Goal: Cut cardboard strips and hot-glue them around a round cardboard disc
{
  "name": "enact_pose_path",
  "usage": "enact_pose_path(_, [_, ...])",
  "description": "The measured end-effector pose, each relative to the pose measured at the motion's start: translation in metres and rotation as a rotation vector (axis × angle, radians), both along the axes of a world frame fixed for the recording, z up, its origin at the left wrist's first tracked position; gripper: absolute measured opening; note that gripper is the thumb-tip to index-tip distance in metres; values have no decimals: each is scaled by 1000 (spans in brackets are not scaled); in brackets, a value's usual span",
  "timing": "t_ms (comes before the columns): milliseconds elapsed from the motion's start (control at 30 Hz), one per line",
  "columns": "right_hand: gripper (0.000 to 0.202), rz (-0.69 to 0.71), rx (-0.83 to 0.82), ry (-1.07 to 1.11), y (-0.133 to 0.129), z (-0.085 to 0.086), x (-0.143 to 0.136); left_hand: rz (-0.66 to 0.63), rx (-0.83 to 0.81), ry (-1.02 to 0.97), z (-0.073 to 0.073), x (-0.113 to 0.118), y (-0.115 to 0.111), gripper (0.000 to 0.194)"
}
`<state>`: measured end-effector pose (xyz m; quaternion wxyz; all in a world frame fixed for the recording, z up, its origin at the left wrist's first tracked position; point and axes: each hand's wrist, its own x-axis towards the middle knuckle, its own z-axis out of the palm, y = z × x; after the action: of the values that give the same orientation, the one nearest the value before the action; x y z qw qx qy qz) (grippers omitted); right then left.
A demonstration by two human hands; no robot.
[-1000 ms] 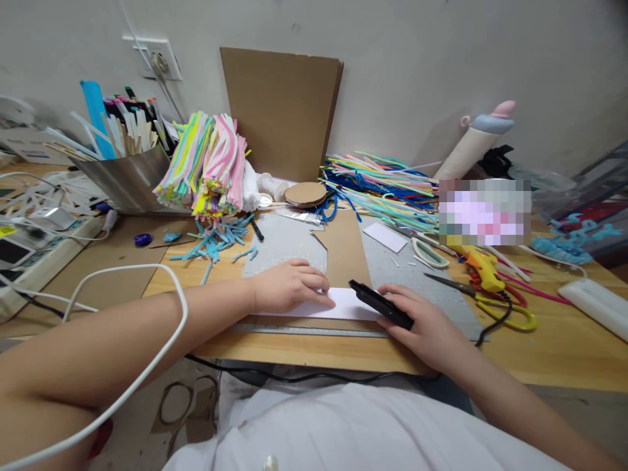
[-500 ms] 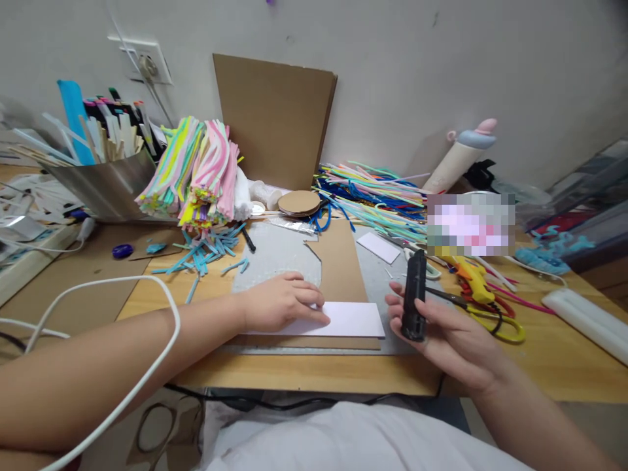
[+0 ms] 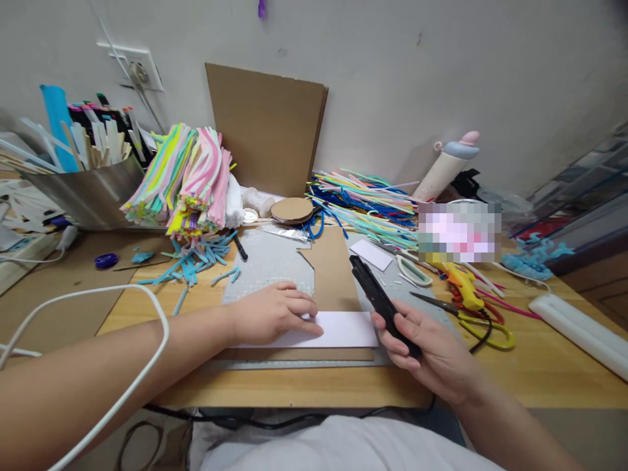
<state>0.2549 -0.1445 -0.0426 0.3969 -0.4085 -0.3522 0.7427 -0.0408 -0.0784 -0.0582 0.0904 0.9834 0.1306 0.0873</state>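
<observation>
My left hand (image 3: 277, 315) lies flat, fingers stretched out, on a white board strip (image 3: 346, 329). Beneath the strip is a piece of brown cardboard (image 3: 338, 278), which rests on a grey cutting mat (image 3: 267, 261). My right hand (image 3: 426, 347) is closed around a black utility knife (image 3: 385, 304), held above the mat just beyond the strip's right end. The knife tilts up toward the left, and I cannot make out a bare blade. Behind it lies a small white board piece (image 3: 371, 255).
Green-handled scissors (image 3: 413, 270), yellow-handled scissors (image 3: 485, 330) and a yellow glue gun (image 3: 461, 286) lie at right. Pipe cleaners (image 3: 363, 196) spread along the back. Blue cut bits (image 3: 203, 258) are scattered at left. A white cable (image 3: 164, 327) loops over my left forearm.
My right hand has turned the utility knife from upright to slanting leftward and brought it closer to the strip. My left hand stays on the strip. The view has shifted slightly.
</observation>
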Motion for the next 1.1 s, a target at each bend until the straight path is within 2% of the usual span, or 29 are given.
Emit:
enact_pose_path(233, [29,-33,24,-106,1,-12,0,-2,-43,-25,8,11,0,40])
enact_pose_path(367, [28,-36,41,-170,2,-14,9,-11,-77,-29,15,25,3,24])
enact_pose_path(433, [29,-8,104,-235,1,-12,16,-15,-93,-33,17,30,5,12])
enact_pose_path(500, [28,67,241,-383,-2,-5,25,-14,-104,-38,17,33,7,2])
enact_pose_path(567, [26,170,462,-613,-6,5,32,-3,-109,-42,14,34,9,10])
enact_pose_path(667, [36,369,870,-968,-11,23,35,16,-105,-41,10,34,8,11])
enact_pose_path(767, [45,587,1116,-1162,-11,35,28,15,-100,-34,8,34,7,17])
enact_pose_path(900, [46,741,1176,-1257,-6,39,16,8,-112,-31,8,34,7,24])
enact_pose_path(1100, [48,747,1143,-1279,-3,30,15,17,-125,-26,8,35,7,24])
